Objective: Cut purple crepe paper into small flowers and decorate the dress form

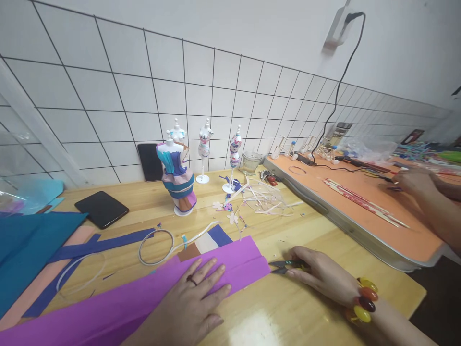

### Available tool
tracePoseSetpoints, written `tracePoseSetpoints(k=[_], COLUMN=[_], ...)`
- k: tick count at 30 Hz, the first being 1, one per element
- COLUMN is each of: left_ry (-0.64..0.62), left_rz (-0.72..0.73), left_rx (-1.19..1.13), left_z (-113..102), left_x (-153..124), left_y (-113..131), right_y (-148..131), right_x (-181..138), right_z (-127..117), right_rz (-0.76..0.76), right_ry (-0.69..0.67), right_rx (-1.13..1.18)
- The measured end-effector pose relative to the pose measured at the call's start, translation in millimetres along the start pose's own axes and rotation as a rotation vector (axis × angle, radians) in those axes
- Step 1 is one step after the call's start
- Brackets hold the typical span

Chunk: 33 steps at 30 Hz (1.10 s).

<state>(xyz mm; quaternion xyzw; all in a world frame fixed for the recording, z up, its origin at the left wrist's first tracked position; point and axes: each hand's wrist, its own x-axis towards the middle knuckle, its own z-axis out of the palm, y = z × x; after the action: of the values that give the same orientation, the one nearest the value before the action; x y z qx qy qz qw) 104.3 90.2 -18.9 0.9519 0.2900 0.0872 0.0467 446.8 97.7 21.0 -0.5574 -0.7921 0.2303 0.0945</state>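
Note:
My left hand lies flat, fingers spread, on a long strip of purple crepe paper that runs off toward the lower left. In my right hand is a pair of scissors, its blades parted at the right end of the purple paper. Whether the blades touch the edge I cannot tell. Brown, white and blue paper pieces stick out from behind the purple sheet. A small dress form wrapped in coloured paper stands beyond, with several other mini dress forms near it.
A black phone lies at the left by teal paper; another dark phone leans on the wall. A hoop, paper scraps and a glass are about. At the right, another person's hand works over an orange-topped table.

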Motion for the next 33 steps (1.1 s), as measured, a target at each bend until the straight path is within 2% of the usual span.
tracePoseSetpoints(k=[5,13,27,33], left_ry=[0.034,0.002,0.031,0.011], left_rz=[0.005,0.01,-0.003,0.02], left_rx=[0.008,0.031,-0.028,0.022], left_z=[0,-2,1,0], left_x=[-1,0,-2,-2], left_y=[-1,0,-2,-3], right_y=[-2,5,4,6], right_x=[4,7,16,17], right_z=[0,2,9,11], right_rz=[-0.042,-0.099,-0.167,-0.169], right_ry=[0.0,-0.042,-0.039,-0.026], right_rx=[-0.006,-0.021,-0.008,0.024])
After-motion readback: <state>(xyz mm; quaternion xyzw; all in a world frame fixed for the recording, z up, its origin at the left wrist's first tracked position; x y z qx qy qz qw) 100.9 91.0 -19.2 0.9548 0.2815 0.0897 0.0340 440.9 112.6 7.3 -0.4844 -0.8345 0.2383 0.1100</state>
